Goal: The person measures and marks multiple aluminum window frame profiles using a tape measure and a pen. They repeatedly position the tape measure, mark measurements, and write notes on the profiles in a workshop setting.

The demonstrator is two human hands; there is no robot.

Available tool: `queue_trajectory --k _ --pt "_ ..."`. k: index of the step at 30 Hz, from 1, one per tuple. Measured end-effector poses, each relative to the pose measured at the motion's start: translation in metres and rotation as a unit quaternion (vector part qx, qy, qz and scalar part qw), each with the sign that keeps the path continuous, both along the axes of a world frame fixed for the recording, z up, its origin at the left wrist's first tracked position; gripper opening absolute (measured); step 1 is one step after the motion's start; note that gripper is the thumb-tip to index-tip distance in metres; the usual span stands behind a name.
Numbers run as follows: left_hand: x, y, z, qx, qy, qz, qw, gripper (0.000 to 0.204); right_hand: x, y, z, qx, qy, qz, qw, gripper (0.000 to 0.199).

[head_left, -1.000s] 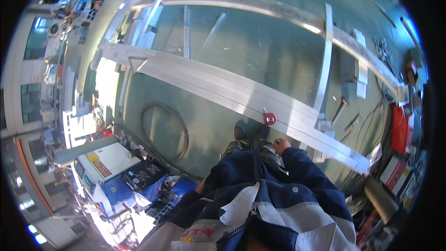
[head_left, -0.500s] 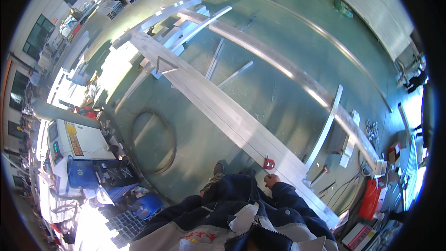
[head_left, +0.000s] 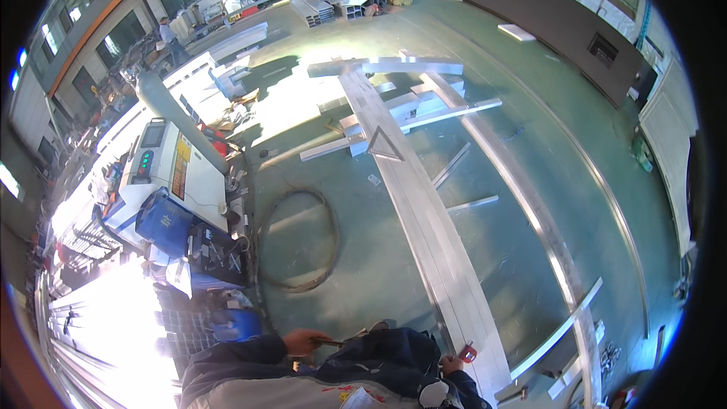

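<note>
My left hand (head_left: 304,341) is in front of my body at the lower middle, its fingers closed on a thin dark stick-like thing (head_left: 329,342) whose exact kind is too small to tell. My right hand (head_left: 452,364) hangs low at my side with curled fingers. Whatever is inside them, if anything, is hidden. Just beyond that hand, a red tape measure (head_left: 468,352) lies on the near end of a long flat silver metal beam (head_left: 432,220). A triangular metal frame (head_left: 385,145) rests on the beam's far part.
A second long metal beam (head_left: 522,197) runs along the right, with a crosspiece (head_left: 556,337) near its close end. Loose bars (head_left: 473,203) lie between the beams. To the left are a coiled cable (head_left: 335,238) on the floor and a white machine (head_left: 178,174) beside a gas cylinder (head_left: 178,117).
My view has swung up and leftward, bringing more of the far hall into sight. My left hand has come into view with the thin thing. The right stays near the tape measure.
</note>
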State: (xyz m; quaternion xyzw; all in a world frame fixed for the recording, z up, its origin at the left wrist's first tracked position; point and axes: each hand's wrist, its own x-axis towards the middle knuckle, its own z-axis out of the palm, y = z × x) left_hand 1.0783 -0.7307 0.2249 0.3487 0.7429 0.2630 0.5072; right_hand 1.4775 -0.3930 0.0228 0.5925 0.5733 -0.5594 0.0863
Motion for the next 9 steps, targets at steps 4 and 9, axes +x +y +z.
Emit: queue_trajectory --k 4,9 --pt "-0.029 -0.034 -0.041 -0.062 0.117 -0.040 0.990 0.042 -0.037 -0.001 0.010 0.026 0.004 0.027 0.999 0.030" --pt "-0.091 -0.022 -0.098 -0.171 -0.082 -0.154 0.970 0.041 -0.063 0.006 0.013 0.133 0.019 0.163 0.977 0.033"
